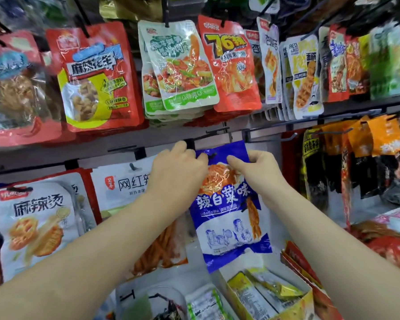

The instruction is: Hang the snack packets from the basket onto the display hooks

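A blue and white snack packet (pixel 229 211) hangs upright in the middle of the display wall, its top edge level with a black hook (pixel 214 155). My left hand (pixel 178 167) pinches the packet's top left corner. My right hand (pixel 256 167) pinches its top right corner, thumb on the front. The packet's hang hole sits between the two hands, at the hook. No basket is in view.
Rows of hung packets fill the wall: red ones (pixel 97 77) and green ones (pixel 178 65) above, white ones (pixel 39 215) at left, orange and black ones (pixel 356 158) at right. A bare hook (pixel 289 137) juts out right of the packet. Open cardboard boxes (pixel 270 294) of snacks stand below.
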`<action>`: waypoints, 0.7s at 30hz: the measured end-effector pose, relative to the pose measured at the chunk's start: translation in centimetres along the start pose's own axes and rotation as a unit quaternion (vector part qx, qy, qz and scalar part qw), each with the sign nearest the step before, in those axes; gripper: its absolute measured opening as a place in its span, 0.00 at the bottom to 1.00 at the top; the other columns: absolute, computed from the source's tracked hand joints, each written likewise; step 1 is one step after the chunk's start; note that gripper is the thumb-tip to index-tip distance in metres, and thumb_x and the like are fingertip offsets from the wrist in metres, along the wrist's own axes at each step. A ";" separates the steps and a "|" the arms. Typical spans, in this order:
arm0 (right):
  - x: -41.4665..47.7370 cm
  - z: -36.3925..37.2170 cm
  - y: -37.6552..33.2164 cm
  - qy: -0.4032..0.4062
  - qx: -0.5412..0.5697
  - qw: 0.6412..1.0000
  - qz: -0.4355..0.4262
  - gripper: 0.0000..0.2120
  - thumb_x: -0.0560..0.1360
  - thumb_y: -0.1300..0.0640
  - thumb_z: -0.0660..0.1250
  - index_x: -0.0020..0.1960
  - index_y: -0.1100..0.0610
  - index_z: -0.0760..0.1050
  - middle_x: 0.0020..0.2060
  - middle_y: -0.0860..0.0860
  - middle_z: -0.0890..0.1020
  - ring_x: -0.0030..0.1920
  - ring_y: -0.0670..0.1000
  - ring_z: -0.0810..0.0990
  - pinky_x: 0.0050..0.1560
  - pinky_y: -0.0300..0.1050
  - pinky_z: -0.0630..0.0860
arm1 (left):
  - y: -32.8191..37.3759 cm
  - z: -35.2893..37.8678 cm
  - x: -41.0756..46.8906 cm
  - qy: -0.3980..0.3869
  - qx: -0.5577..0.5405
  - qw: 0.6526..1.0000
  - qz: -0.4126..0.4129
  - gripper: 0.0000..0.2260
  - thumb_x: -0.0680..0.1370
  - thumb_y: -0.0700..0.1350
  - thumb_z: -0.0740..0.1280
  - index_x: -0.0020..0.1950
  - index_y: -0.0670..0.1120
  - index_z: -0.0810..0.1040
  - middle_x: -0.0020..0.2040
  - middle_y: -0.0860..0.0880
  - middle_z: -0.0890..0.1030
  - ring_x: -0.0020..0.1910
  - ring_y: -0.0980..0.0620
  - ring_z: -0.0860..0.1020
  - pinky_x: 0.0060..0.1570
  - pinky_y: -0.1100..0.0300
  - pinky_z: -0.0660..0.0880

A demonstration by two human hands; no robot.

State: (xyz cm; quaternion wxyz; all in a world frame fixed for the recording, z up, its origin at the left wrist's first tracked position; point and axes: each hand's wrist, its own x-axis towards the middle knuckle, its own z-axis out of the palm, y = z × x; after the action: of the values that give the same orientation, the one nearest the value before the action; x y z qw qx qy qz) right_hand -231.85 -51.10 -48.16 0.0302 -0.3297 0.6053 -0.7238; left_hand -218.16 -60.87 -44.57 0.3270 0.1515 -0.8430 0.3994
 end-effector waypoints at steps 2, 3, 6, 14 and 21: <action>0.5 -0.2 0.7 -0.010 -0.006 1.000 -0.001 0.05 0.75 0.56 0.71 0.44 0.57 0.82 0.38 0.53 0.86 0.40 0.55 0.86 0.44 0.51 0.81 | -0.5 0.3 0.0 0.015 0.034 0.999 0.014 0.11 0.60 0.45 0.77 0.41 0.49 0.82 0.29 0.51 0.78 0.39 0.47 0.75 0.34 0.57 0.56; 0.6 -0.2 0.9 -0.024 0.007 1.000 0.012 0.06 0.75 0.55 0.71 0.45 0.58 0.82 0.39 0.53 0.86 0.40 0.55 0.86 0.45 0.51 0.81 | -0.7 0.4 -0.1 0.021 0.043 0.999 0.023 0.10 0.61 0.45 0.76 0.41 0.49 0.82 0.29 0.51 0.79 0.40 0.46 0.75 0.36 0.56 0.57; 1.0 0.3 1.5 -0.041 0.060 0.996 0.049 0.09 0.76 0.57 0.70 0.50 0.64 0.81 0.43 0.59 0.86 0.39 0.54 0.85 0.41 0.46 0.81 | -1.0 0.8 -0.2 0.025 0.041 0.998 0.039 0.07 0.63 0.42 0.75 0.38 0.47 0.82 0.30 0.50 0.79 0.42 0.44 0.75 0.40 0.54 0.60; 2.9 2.8 1.4 0.065 0.054 0.996 0.015 0.19 0.70 0.65 0.75 0.54 0.56 0.70 0.36 0.54 0.79 0.32 0.53 0.79 0.35 0.47 0.76 | -1.4 2.3 0.0 -0.044 0.078 0.995 0.045 0.13 0.78 0.47 0.61 0.60 0.48 0.77 0.64 0.42 0.74 0.67 0.42 0.67 0.71 0.37 0.50; 2.3 1.7 3.9 -0.068 0.070 0.987 0.130 0.15 0.75 0.51 0.70 0.57 0.58 0.76 0.45 0.56 0.86 0.43 0.55 0.85 0.46 0.51 0.82 | 0.3 3.6 -3.7 -0.037 0.039 0.990 0.127 0.20 0.73 0.42 0.52 0.47 0.44 0.84 0.53 0.40 0.82 0.56 0.41 0.78 0.69 0.42 0.62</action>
State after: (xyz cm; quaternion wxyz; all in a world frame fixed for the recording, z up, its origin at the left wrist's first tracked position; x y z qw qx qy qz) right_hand -234.10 -54.62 -50.54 0.1877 -0.2940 0.5876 -0.7301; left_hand -217.21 -63.49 -48.93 0.2358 0.0712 -0.8507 0.4644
